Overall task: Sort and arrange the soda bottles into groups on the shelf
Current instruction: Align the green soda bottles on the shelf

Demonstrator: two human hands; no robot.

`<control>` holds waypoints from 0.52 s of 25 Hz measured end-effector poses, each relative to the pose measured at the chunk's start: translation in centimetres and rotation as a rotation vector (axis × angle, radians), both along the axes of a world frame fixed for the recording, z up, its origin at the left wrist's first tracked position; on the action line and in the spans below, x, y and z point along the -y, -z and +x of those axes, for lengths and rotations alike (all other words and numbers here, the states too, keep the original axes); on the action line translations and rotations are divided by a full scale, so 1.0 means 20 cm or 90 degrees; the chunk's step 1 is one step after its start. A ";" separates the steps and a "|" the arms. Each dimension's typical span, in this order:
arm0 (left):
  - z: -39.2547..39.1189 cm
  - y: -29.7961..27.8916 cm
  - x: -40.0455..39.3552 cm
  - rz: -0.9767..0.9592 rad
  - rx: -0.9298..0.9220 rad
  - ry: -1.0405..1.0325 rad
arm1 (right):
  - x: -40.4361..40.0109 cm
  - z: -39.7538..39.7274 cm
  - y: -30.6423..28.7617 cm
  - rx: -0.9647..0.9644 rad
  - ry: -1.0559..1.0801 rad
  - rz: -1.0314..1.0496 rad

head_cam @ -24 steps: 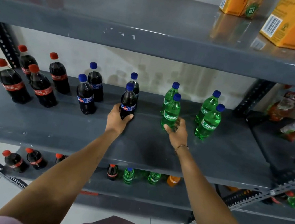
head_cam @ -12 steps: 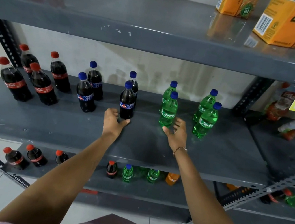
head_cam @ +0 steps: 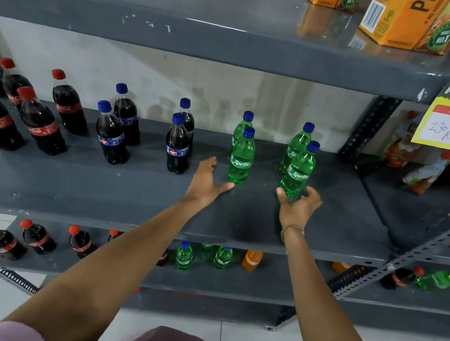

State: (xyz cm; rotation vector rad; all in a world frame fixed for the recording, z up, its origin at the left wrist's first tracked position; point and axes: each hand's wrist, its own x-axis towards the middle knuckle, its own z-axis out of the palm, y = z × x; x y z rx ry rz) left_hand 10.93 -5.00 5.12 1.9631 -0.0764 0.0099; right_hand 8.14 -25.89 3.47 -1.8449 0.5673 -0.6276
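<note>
Twelve bottles stand upright on the grey middle shelf [head_cam: 71, 186], which crosses the centre of the frame. At the left are four cola bottles with red caps [head_cam: 40, 122]. Right of them are four dark bottles with blue caps, in two pairs; the nearer one of the right pair [head_cam: 177, 145] stands just left of centre. Four green bottles with blue caps follow, also in two pairs. The left hand [head_cam: 206, 183] rests on the shelf with fingers spread, holding nothing, its thumb tip at the base of the front green bottle of the left pair [head_cam: 241, 158]. The right hand [head_cam: 298, 206] is open and cupped around the base of the front green bottle of the right pair [head_cam: 298, 172]; whether it touches is hard to tell. Orange cartons [head_cam: 407, 19] sit on the shelf above, at upper right.
</note>
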 end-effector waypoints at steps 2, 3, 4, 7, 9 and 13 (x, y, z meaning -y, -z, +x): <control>0.04 -0.03 0.07 0.031 -0.008 0.017 | 0.06 0.02 -0.02 -0.032 -0.072 0.017; 0.06 -0.03 0.09 0.039 -0.007 0.016 | 0.08 0.04 -0.03 -0.032 -0.091 0.019; 0.08 -0.04 0.11 0.038 -0.005 0.013 | 0.09 0.05 -0.04 -0.029 -0.099 0.013; 0.11 -0.06 0.16 0.034 0.020 -0.001 | 0.09 0.07 -0.04 -0.027 -0.087 -0.009; 0.12 -0.07 0.18 0.047 0.033 -0.013 | 0.10 0.09 -0.02 -0.030 -0.074 -0.006; 0.10 -0.04 0.18 0.039 0.033 -0.024 | 0.09 0.10 0.00 -0.015 -0.049 0.001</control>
